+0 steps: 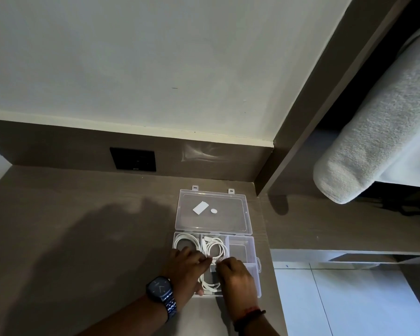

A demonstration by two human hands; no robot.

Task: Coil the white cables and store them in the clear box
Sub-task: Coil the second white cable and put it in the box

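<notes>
One clear box (250, 241) lies open on the brown counter (83, 238), its lid (214, 212) folded flat toward the wall with two latch tabs at its far edge and two small white stickers on it, one rectangular and one round. Inside, three bundles of white cable show: one coil (183, 242) in the far left compartment, a second coil (217, 248) just beside it, and a third bundle (210, 284) near the front, between the two hands. The left hand (186, 267), with a dark watch (159, 288) on its wrist, and the right hand (237, 278), with a dark wristband (249, 316), reach into the box, their fingertips pinched together around the cable where they meet. The hands cover the front compartments, so any further cables there cannot be counted. A dark wall plate (132, 158) sits on the backsplash; a grey towel (374, 132), cut off at the right edge, hangs beyond.
</notes>
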